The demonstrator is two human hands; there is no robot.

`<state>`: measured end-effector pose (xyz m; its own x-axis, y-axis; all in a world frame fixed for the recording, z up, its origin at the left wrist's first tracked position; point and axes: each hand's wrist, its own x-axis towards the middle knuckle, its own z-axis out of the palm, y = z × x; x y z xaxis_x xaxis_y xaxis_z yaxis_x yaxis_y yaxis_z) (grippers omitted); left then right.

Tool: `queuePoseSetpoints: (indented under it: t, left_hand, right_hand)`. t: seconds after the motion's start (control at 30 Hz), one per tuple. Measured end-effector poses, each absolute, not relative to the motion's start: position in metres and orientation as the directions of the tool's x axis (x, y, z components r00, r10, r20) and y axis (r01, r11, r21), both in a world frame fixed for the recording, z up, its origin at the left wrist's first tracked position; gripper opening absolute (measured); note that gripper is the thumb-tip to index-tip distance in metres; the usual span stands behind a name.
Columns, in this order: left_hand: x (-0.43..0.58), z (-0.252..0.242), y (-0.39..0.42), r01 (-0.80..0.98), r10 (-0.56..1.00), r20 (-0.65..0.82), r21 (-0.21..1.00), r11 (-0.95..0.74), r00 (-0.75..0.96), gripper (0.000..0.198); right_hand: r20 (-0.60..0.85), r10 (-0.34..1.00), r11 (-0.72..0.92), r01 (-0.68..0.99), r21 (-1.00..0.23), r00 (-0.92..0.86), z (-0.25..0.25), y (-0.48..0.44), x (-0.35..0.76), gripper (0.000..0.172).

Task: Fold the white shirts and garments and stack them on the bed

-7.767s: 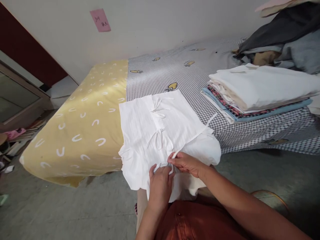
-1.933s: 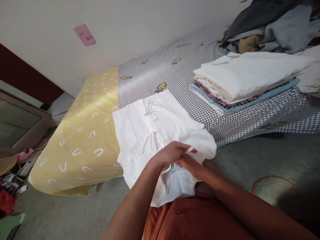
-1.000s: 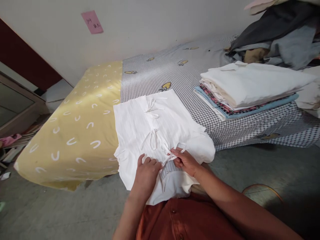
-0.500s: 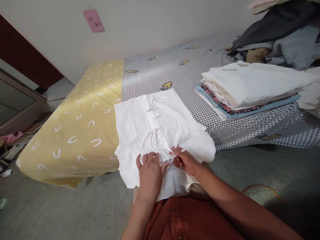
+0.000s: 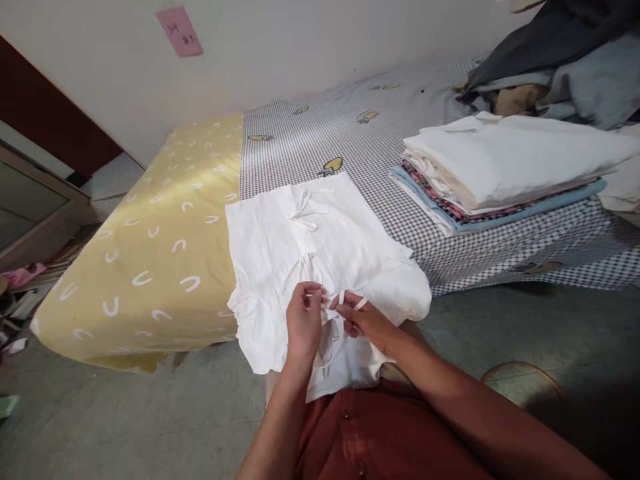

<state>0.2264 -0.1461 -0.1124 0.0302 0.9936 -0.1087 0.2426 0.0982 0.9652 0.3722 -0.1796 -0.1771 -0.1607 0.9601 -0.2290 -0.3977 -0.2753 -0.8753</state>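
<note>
A white blouse (image 5: 265, 233) lies spread over the bed's front edge, and its lower part hangs toward my lap. Bows of thin white tie strings (image 5: 304, 212) run down its front. My right hand (image 5: 363, 317) is closed on a loose tie string, which loops over its fingers. Close beside it, my left hand (image 5: 304, 317) pinches at the same tie, thumb and fingertips together. A strand hangs in a loop below both hands. The exact grip of the left fingertips is partly hidden.
A stack of folded clothes (image 5: 500, 167) sits to the right on the checked bedsheet (image 5: 295, 153). Behind it is a heap of dark and grey garments (image 5: 560, 67). Yellow cloth (image 5: 165, 233) covers the bed's left part. A pink paper (image 5: 180, 32) is on the wall.
My left hand has gone from lying with spread fingers on the blouse to a pinch at the tie, near my right hand. The right hand keeps the string.
</note>
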Motion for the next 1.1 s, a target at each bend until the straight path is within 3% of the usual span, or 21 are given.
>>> queuePoseSetpoints:
  t: [0.07,0.13,0.27,0.33,0.4,0.63,0.73,0.83,0.97,1.1]
  left_hand:
    - [0.219,-0.114,-0.154,0.376,0.994,0.042,0.927,-0.001,-0.101,0.019]
    - [0.215,-0.115,-0.164,0.573,0.994,0.095,0.818,-0.049,-0.050,0.019]
    - [0.219,-0.116,-0.182,0.855,0.948,-0.048,0.449,-0.261,0.315,0.026]
    - [0.221,-0.118,-0.185,0.896,0.922,-0.109,0.302,-0.325,0.371,0.024]
    - [0.216,-0.120,-0.184,0.909,0.909,-0.160,0.239,-0.342,0.385,0.030]
    - [0.168,-0.113,-0.180,0.924,0.917,-0.148,0.160,-0.348,0.371,0.031]
    - [0.162,-0.109,-0.177,0.928,0.948,-0.016,0.212,-0.306,0.317,0.025]
    - [0.174,-0.105,-0.168,0.923,0.970,0.058,0.299,-0.241,0.235,0.041]
    - [0.203,-0.100,-0.150,0.889,0.929,-0.132,0.363,-0.278,0.344,0.055]
    - [0.219,-0.099,-0.139,0.862,0.892,-0.209,0.415,-0.291,0.401,0.025]
  right_hand:
    - [-0.258,0.962,-0.270,-0.465,-0.843,-0.090,-0.179,-0.178,0.374,0.037]
    - [-0.285,0.958,-0.262,-0.529,-0.807,-0.039,-0.180,-0.176,0.374,0.038]
    - [-0.304,0.952,-0.267,-0.563,-0.782,-0.029,-0.178,-0.175,0.374,0.039]
    - [-0.299,0.954,-0.260,-0.563,-0.785,-0.024,-0.176,-0.176,0.374,0.040]
    - [-0.289,0.957,-0.244,-0.575,-0.781,-0.013,-0.175,-0.176,0.374,0.041]
    - [-0.283,0.958,-0.237,-0.647,-0.724,-0.034,-0.172,-0.173,0.376,0.046]
    - [-0.276,0.959,-0.256,-0.636,-0.728,-0.071,-0.171,-0.174,0.376,0.047]
    - [-0.266,0.960,-0.259,-0.626,-0.736,-0.086,-0.170,-0.175,0.377,0.048]
    - [-0.255,0.961,-0.265,-0.597,-0.757,-0.102,-0.169,-0.177,0.377,0.048]
    - [-0.231,0.967,-0.252,-0.581,-0.774,-0.113,-0.170,-0.177,0.377,0.051]
